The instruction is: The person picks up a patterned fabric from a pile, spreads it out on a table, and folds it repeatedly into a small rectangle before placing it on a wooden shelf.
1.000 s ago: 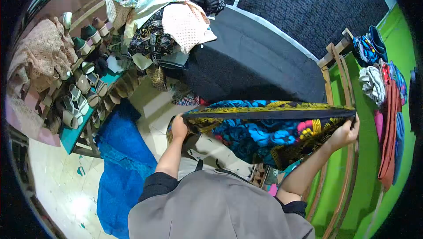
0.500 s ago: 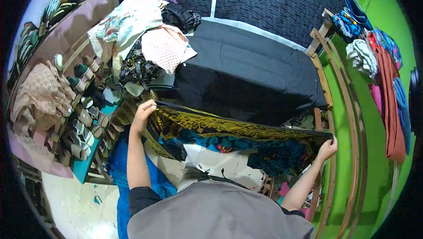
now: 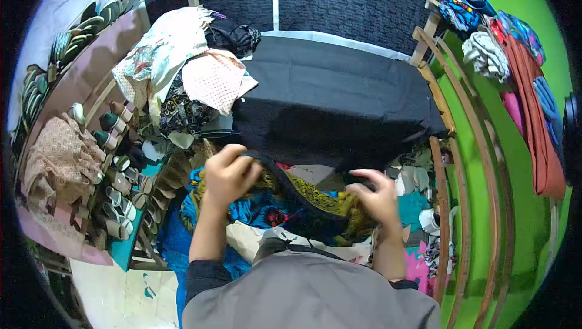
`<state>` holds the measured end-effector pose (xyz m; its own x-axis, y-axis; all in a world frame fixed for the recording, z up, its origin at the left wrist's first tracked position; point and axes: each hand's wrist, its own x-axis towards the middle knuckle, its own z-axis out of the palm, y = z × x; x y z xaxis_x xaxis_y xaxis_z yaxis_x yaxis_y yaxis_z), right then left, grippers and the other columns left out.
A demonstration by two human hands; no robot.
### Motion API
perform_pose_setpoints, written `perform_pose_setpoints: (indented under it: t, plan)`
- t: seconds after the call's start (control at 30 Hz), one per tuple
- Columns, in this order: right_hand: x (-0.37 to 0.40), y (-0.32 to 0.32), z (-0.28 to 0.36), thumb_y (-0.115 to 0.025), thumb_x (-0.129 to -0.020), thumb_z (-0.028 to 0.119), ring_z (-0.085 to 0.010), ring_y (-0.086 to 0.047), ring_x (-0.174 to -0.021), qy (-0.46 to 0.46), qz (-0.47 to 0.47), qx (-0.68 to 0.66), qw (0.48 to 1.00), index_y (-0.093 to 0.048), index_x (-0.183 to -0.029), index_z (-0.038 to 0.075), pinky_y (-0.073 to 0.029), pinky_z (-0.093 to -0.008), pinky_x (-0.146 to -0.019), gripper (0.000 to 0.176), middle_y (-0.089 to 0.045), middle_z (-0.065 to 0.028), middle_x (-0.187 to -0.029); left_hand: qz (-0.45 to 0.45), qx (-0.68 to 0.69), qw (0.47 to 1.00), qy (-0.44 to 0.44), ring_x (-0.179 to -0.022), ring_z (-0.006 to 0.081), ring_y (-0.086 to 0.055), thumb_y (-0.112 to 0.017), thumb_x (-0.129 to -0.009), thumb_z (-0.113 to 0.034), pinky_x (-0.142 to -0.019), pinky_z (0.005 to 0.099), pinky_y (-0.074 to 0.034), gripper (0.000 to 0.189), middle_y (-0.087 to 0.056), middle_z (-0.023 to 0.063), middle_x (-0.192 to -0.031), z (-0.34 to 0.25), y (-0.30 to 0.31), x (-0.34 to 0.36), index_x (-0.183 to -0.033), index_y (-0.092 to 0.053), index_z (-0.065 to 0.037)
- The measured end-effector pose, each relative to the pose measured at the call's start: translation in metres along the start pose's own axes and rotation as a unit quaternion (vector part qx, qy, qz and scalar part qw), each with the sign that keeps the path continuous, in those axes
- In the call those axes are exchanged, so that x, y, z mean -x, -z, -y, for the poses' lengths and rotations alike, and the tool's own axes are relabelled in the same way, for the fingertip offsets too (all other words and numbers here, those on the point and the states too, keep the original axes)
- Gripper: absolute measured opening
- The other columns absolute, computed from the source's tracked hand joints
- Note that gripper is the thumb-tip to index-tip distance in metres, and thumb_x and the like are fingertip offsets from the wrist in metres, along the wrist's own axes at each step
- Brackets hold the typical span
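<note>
A black cloth with a yellow pattern sags in a curve between my hands, with blue and red patches showing in its folds. At its left end, my left hand has its fingers curled round the dark edge. My right hand is beside the cloth's right end, thumb and fingers apart and slightly blurred, with nothing visible between them. Part of the cloth's lower side is hidden behind my wrists and the grey shirt front.
Ahead is a black-covered table with piled clothes at its left. Shoes and a beige lace cloth lie on racks at left. Wooden rails and hanging clothes line the green wall at right.
My hands have come much closer together, and the cloth has gone from stretched to slack. My right hand has let go of its corner and opened. The view has shifted slightly.
</note>
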<state>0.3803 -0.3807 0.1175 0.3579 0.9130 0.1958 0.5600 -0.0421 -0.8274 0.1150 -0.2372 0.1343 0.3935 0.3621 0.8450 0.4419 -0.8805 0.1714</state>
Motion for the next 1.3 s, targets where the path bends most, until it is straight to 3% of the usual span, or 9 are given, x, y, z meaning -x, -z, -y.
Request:
perform_pose_setpoints:
  t: [0.07,0.17,0.33,0.47,0.7,0.73,0.83,1.07,1.3]
  plan:
    - [0.002,-0.041,0.015,-0.073,-0.067,0.026,-0.0212,-0.061,-0.091,0.11,0.036,-0.044,0.992,-0.059,-0.104,0.004,-0.046,-0.031,-0.079,0.045,-0.062,-0.0141,-0.1,0.026,0.041,0.998,-0.041,-0.051,0.0214,-0.054,-0.07,-0.057,-0.009,-0.044,0.0302,-0.043,0.014,-0.055,0.0066,-0.069,-0.016,-0.013,-0.006,-0.062,-0.057,-0.006]
    - [0.003,-0.076,0.023,-0.068,-0.071,0.031,-0.029,-0.061,-0.085,0.142,0.021,-0.008,0.99,-0.06,-0.104,0.007,-0.048,-0.0342,-0.073,0.041,-0.062,-0.0157,-0.096,0.068,0.082,0.993,-0.058,-0.051,0.0202,-0.054,-0.068,-0.06,-0.012,-0.044,0.0302,-0.043,0.014,-0.053,0.0057,-0.067,-0.034,-0.025,-0.009,-0.06,-0.056,-0.006]
    - [-0.005,-0.093,0.011,-0.061,-0.078,0.026,-0.0288,-0.061,-0.086,0.098,0.07,0.057,0.991,-0.06,-0.103,0.005,-0.048,-0.034,-0.071,0.032,-0.062,-0.0169,-0.095,0.078,0.091,0.993,-0.015,-0.049,0.0216,-0.053,-0.069,-0.06,-0.013,-0.044,0.0309,-0.043,0.015,-0.055,0.008,-0.068,-0.038,-0.027,0.005,-0.061,-0.057,-0.005]
    - [-0.016,-0.098,0.004,-0.06,-0.08,0.024,-0.0275,-0.062,-0.087,0.134,0.163,-0.128,0.969,-0.06,-0.102,0.002,-0.048,-0.0314,-0.072,0.032,-0.062,-0.018,-0.096,0.082,0.113,0.99,0.032,-0.05,0.0226,-0.055,-0.07,-0.061,-0.012,-0.045,0.0311,-0.044,0.014,-0.055,0.009,-0.069,-0.029,-0.022,0.016,-0.063,-0.058,-0.004]
    - [-0.018,-0.117,0.016,-0.057,-0.081,0.014,-0.0276,-0.063,-0.083,0.174,0.098,-0.121,0.972,-0.061,-0.098,-0.001,-0.048,-0.0309,-0.071,0.023,-0.062,-0.0187,-0.091,0.104,0.106,0.987,0.055,-0.054,0.0205,-0.056,-0.07,-0.064,-0.013,-0.048,0.03,-0.045,0.012,-0.055,0.0051,-0.071,-0.021,-0.012,0.028,-0.067,-0.06,-0.006]
    - [-0.017,-0.117,0.016,-0.054,-0.083,0.009,-0.0161,-0.061,-0.081,0.158,0.119,-0.137,0.97,-0.06,-0.099,-0.003,-0.046,-0.0272,-0.073,0.021,-0.064,-0.0145,-0.091,0.104,0.105,0.988,0.05,-0.054,0.0206,-0.056,-0.069,-0.064,-0.013,-0.047,0.0302,-0.045,0.012,-0.055,0.0051,-0.07,-0.02,-0.011,0.029,-0.067,-0.06,-0.006]
    - [-0.019,-0.113,0.02,-0.053,-0.084,0.01,-0.0147,-0.06,-0.079,0.136,0.174,-0.152,0.963,-0.06,-0.097,-0.003,-0.046,-0.0264,-0.071,0.02,-0.064,-0.0148,-0.089,0.127,0.115,0.984,0.042,-0.053,0.0211,-0.055,-0.07,-0.064,-0.014,-0.047,0.0306,-0.044,0.012,-0.054,0.0054,-0.069,-0.015,-0.005,0.028,-0.066,-0.06,-0.006]
    - [-0.027,-0.101,0.018,-0.055,-0.085,0.017,-0.0033,-0.041,-0.061,0.036,0.323,-0.235,0.916,-0.061,-0.088,-0.005,-0.034,-0.0216,-0.053,0.022,-0.051,0.0044,-0.066,0.204,0.079,0.975,0.049,-0.049,0.0223,-0.053,-0.068,-0.067,-0.021,-0.045,0.0317,-0.042,0.023,-0.05,0.005,-0.06,-0.009,-0.004,0.024,-0.053,-0.056,-0.006]
    - [-0.03,-0.099,0.015,-0.052,-0.085,0.016,-0.0031,-0.036,-0.056,0.048,0.282,-0.199,0.937,-0.054,-0.068,-0.004,-0.03,-0.0238,-0.048,0.026,-0.043,0.0043,-0.057,0.235,0.044,0.971,0.024,-0.047,0.0226,-0.051,-0.071,-0.066,-0.023,-0.044,0.0327,-0.041,0.026,-0.048,0.0054,-0.055,-0.008,-0.015,0.017,-0.051,-0.057,-0.007]
